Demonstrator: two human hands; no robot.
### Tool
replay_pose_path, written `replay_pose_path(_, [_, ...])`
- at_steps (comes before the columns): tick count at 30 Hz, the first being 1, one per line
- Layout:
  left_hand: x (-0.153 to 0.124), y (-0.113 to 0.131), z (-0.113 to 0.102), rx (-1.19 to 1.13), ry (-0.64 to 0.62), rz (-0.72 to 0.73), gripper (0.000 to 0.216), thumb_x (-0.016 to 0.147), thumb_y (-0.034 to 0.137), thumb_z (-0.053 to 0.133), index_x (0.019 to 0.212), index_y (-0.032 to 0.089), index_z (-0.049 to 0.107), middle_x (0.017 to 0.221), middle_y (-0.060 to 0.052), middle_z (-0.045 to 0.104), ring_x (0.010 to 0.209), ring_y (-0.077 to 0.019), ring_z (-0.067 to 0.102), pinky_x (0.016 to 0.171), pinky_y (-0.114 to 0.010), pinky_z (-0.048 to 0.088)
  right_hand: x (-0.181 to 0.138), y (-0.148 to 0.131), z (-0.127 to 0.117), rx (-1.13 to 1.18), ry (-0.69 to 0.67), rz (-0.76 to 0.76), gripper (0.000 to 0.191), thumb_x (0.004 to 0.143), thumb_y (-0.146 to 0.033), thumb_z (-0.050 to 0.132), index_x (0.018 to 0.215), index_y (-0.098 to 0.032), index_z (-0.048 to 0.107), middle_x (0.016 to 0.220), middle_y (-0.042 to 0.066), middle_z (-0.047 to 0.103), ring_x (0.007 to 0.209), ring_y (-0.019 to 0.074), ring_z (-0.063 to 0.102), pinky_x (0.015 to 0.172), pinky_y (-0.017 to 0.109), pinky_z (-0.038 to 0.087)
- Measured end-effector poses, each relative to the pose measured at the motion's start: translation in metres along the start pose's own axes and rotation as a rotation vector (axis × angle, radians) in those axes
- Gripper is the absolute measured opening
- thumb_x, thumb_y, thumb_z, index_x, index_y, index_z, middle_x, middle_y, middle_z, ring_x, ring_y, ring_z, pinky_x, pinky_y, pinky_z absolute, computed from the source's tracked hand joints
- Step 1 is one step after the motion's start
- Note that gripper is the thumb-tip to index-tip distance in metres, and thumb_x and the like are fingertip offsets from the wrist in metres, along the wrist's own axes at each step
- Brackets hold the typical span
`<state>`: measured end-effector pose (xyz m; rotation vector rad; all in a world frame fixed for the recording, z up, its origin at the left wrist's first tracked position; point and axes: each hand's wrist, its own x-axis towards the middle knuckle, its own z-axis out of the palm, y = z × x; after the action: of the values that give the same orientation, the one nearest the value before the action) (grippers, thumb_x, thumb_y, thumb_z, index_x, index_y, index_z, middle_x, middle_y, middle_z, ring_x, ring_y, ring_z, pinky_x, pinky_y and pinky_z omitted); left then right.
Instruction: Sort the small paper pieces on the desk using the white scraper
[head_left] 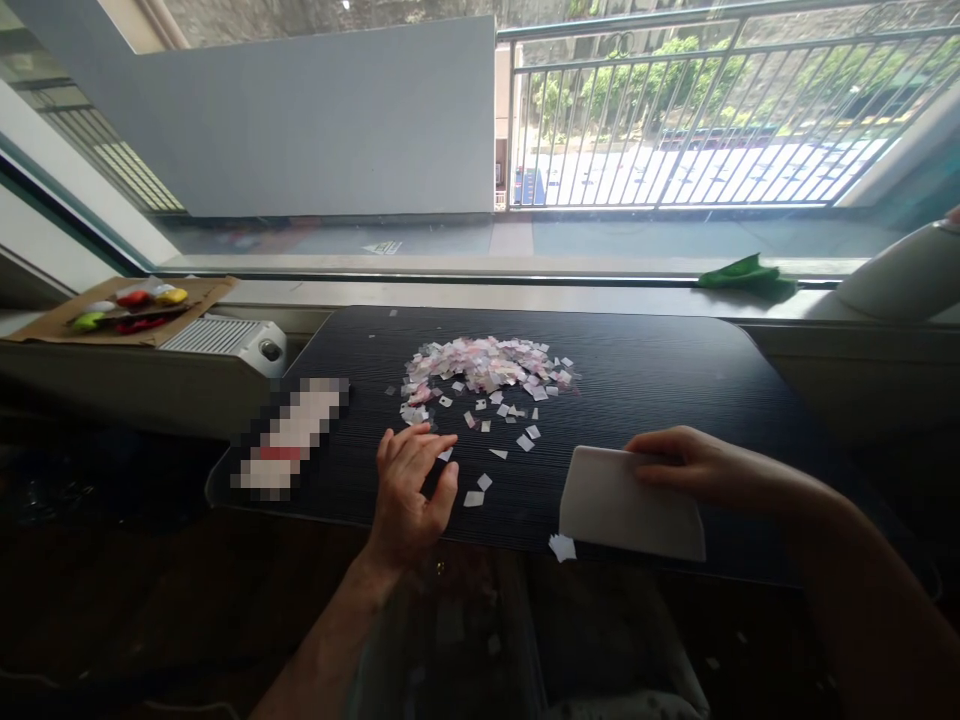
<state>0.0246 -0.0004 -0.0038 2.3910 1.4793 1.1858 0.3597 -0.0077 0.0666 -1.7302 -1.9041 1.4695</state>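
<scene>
A heap of small pale pink and white paper scraps (pixel 484 362) lies on the dark table (pixel 637 360), with looser pieces scattered in front of it. My left hand (pixel 414 478) is at these nearer scraps, fingers stretched out and thumb apart, holding nothing. My right hand (pixel 686 462) grips the upper edge of a flat, off-white rectangular piece (pixel 630 505) with rounded corners, at the table's front edge. Whether that piece is a shallow box or a lid I cannot tell. By its lower left corner, a small cluster of white scraps (pixel 562 547) sits at the table edge.
A blurred-out pale strip with a red patch (pixel 289 440) lies at the table's left. Beyond it are a white heater (pixel 229 342) and cardboard (pixel 45 320) holding colourful items. A green crumpled thing (pixel 742 275) rests on the windowsill (pixel 525 296). Several scraps lie below the table.
</scene>
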Motion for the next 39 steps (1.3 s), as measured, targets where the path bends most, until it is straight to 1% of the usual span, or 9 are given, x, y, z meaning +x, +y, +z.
replay_pose_path(10, [-0.001,0.0,0.0,0.003,-0.008,-0.009,0.022,0.09,0.024,0.05,0.106,0.021,0.064,0.101,-0.006,0.071,0.114,-0.0266,0.058,0.111,-0.053,0.027,-0.018,-0.012,0.002,-0.039,0.042,-0.008,0.031,0.079,-0.04,0.06,0.091,-0.015,0.074,0.08,0.004,0.074,0.073,0.0211,0.066,0.06,0.026,0.05])
replay_pose_path(16, [-0.001,0.0,0.001,-0.003,0.003,-0.015,0.022,0.09,0.023,0.049,0.106,0.021,0.064,0.102,-0.006,0.071,0.114,-0.026,0.058,0.111,-0.053,0.028,0.001,-0.028,0.018,-0.051,0.348,-0.09,0.031,0.082,-0.039,0.055,0.091,-0.016,0.073,0.071,0.001,0.069,0.06,0.0147,0.059,0.051,0.023,0.045])
replay_pose_path(21, [0.0,0.002,0.002,-0.003,0.002,-0.037,0.023,0.09,0.024,0.049,0.106,0.021,0.064,0.101,-0.006,0.071,0.115,-0.0261,0.058,0.111,-0.053,0.028,0.024,-0.046,0.029,-0.165,0.409,-0.16,0.031,0.084,-0.038,0.05,0.091,-0.017,0.072,0.069,0.001,0.068,0.058,0.0139,0.057,0.051,0.024,0.043])
replay_pose_path(24, [-0.001,0.003,0.002,-0.019,0.015,-0.055,0.023,0.09,0.023,0.049,0.106,0.021,0.064,0.102,-0.006,0.071,0.115,-0.0258,0.057,0.112,-0.053,0.027,0.027,-0.046,0.03,-0.236,0.378,-0.151,0.03,0.085,-0.038,0.05,0.092,-0.019,0.072,0.069,0.001,0.068,0.058,0.0146,0.057,0.052,0.025,0.043])
replay_pose_path(27, [-0.001,0.003,0.002,-0.036,0.014,-0.081,0.024,0.091,0.022,0.047,0.107,0.021,0.064,0.103,-0.006,0.071,0.115,-0.0248,0.057,0.113,-0.052,0.026,0.024,-0.044,0.031,-0.241,0.253,-0.154,0.03,0.089,-0.04,0.05,0.095,-0.021,0.072,0.076,0.001,0.072,0.062,0.0158,0.06,0.054,0.025,0.045])
replay_pose_path(30, [-0.001,0.004,0.002,-0.052,0.015,-0.095,0.025,0.092,0.021,0.045,0.108,0.02,0.064,0.102,-0.005,0.071,0.115,-0.0239,0.057,0.113,-0.052,0.026,0.026,-0.052,0.038,-0.244,0.269,-0.288,0.029,0.091,-0.038,0.05,0.099,-0.022,0.072,0.089,0.003,0.075,0.075,0.0183,0.065,0.064,0.027,0.048])
replay_pose_path(33, [-0.001,0.003,0.001,-0.062,0.018,-0.114,0.027,0.093,0.021,0.043,0.109,0.02,0.064,0.098,-0.005,0.071,0.115,-0.0236,0.057,0.113,-0.052,0.026,0.032,-0.069,0.048,-0.292,0.299,-0.445,0.026,0.092,-0.029,0.049,0.098,-0.02,0.073,0.094,0.005,0.073,0.083,0.0182,0.066,0.073,0.028,0.048])
replay_pose_path(36, [-0.001,0.004,-0.001,-0.075,0.02,-0.143,0.027,0.093,0.021,0.043,0.108,0.02,0.065,0.097,-0.005,0.071,0.114,-0.0237,0.058,0.113,-0.052,0.027,0.027,-0.078,0.048,-0.36,0.231,-0.519,0.027,0.093,-0.023,0.048,0.096,-0.022,0.075,0.095,0.005,0.072,0.082,0.0168,0.066,0.072,0.027,0.049])
replay_pose_path(39, [0.0,0.005,-0.002,-0.097,0.017,-0.164,0.027,0.093,0.021,0.043,0.109,0.021,0.064,0.098,-0.005,0.071,0.114,-0.0234,0.058,0.113,-0.051,0.028,0.008,-0.071,0.038,-0.431,0.196,-0.541,0.029,0.093,-0.025,0.048,0.093,-0.026,0.077,0.093,0.005,0.073,0.077,0.0167,0.067,0.067,0.026,0.05])
